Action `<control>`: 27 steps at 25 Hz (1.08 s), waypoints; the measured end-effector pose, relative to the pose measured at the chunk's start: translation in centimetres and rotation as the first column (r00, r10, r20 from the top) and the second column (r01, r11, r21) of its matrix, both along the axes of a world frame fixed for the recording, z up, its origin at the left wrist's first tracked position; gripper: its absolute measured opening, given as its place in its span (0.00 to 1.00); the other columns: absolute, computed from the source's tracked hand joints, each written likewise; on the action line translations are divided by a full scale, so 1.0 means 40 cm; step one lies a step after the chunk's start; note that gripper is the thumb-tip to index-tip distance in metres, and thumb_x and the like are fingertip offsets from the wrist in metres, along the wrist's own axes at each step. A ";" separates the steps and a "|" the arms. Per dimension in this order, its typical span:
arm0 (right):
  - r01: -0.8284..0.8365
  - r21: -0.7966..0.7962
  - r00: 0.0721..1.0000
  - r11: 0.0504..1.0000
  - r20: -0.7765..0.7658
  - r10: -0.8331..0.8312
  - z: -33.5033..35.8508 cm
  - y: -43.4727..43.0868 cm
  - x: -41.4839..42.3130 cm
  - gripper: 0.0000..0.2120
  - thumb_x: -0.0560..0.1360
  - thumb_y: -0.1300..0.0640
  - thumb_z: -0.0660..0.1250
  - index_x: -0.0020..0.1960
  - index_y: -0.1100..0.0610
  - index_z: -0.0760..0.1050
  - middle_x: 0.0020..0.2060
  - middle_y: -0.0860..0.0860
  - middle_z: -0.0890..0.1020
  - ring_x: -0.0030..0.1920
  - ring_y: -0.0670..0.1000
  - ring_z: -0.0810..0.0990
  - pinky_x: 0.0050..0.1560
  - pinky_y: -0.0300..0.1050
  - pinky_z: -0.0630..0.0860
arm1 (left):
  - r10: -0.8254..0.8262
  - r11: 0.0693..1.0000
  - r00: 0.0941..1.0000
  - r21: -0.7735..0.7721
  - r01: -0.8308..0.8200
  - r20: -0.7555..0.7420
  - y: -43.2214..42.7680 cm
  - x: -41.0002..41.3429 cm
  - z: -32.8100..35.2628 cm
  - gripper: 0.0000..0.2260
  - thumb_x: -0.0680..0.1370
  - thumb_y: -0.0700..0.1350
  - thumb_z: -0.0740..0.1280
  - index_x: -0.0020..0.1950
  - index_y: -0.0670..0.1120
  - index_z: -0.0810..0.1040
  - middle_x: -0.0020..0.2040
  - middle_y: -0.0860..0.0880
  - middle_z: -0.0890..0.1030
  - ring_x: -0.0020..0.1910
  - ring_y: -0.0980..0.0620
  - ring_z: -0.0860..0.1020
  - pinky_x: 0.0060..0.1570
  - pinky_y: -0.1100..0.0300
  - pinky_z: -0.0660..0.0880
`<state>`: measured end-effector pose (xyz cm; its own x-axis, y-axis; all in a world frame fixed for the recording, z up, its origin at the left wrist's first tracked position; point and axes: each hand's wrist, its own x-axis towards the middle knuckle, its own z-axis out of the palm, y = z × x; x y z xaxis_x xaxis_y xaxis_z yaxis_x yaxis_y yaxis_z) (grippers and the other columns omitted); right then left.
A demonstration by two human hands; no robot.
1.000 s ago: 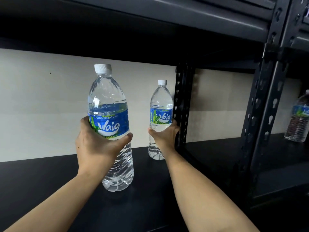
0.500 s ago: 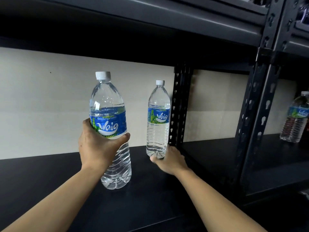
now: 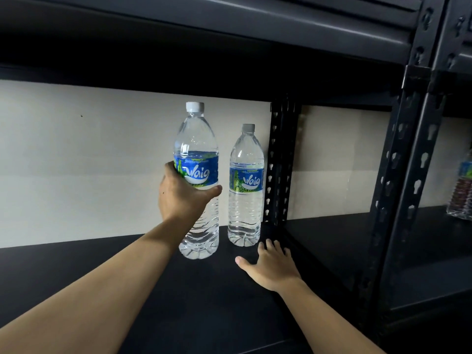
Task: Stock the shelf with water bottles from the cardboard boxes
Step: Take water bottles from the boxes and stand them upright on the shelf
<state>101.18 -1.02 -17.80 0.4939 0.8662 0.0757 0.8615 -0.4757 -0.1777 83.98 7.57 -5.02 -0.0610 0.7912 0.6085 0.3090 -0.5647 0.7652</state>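
The left hand [image 3: 181,198] enters the view from the lower left and is wrapped round a water bottle [image 3: 196,139] at the lower edge of its blue label [image 3: 201,172]. The thumb lies on the side toward the back post [image 3: 279,159] and the fingers curl behind. A grip at mid-body like this looks chosen to keep a full, heavy bottle from swinging while it is steered into the row. This bottle is the farther of the two from the post, to the post's left, over the black shelf [image 3: 115,290]. Whether its base touches the board or hangs just above it I cannot tell. Its long axis runs vertical, white cap [image 3: 195,106] up, base down, label turned toward the camera.

Between it and the post a second bottle [image 3: 245,149] stands on the shelf by itself, just beside the post and close to the pale wall [image 3: 102,162]. It is upright too, cap up and label facing out. Tucked into that corner, it seems to be the start of a row that will grow away from the post, so the gripped one probably belongs just beside it.

The right hand [image 3: 272,267] is in front of the post's foot, just short of the second bottle's base. Its fingers are straight and spread, palm down, holding nothing; I judge it is free to fetch more. Far beyond the post, in the next bay, another bottle [image 3: 462,198] shows at the frame edge.
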 end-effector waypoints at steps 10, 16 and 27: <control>-0.011 0.004 1.000 1.000 -0.019 0.011 0.005 -0.003 0.001 0.46 0.75 0.27 0.48 0.80 0.60 0.51 0.80 0.56 0.51 0.79 0.57 0.45 0.77 0.56 0.44 | -0.061 0.998 0.996 -0.033 0.059 -0.060 0.036 0.046 -0.068 0.38 0.61 0.50 0.83 0.63 0.43 0.67 0.58 0.46 0.77 0.59 0.45 0.75 0.51 0.58 0.69; -0.014 0.019 0.998 1.000 -0.055 0.015 0.015 -0.008 0.000 0.47 0.73 0.26 0.51 0.79 0.59 0.53 0.80 0.56 0.52 0.79 0.56 0.46 0.77 0.55 0.45 | -0.184 0.976 0.976 -0.143 0.167 -0.114 0.011 0.024 -0.154 0.51 0.61 0.47 0.83 0.74 0.43 0.55 0.69 0.44 0.69 0.68 0.45 0.69 0.64 0.57 0.67; -0.023 0.043 0.998 0.999 -0.056 0.026 0.029 -0.021 0.002 0.47 0.71 0.24 0.54 0.80 0.54 0.55 0.79 0.52 0.55 0.79 0.53 0.50 0.77 0.51 0.49 | -0.108 0.948 0.994 -0.297 0.112 0.032 0.032 0.040 -0.277 0.38 0.66 0.53 0.80 0.70 0.47 0.65 0.64 0.48 0.76 0.64 0.46 0.75 0.61 0.51 0.73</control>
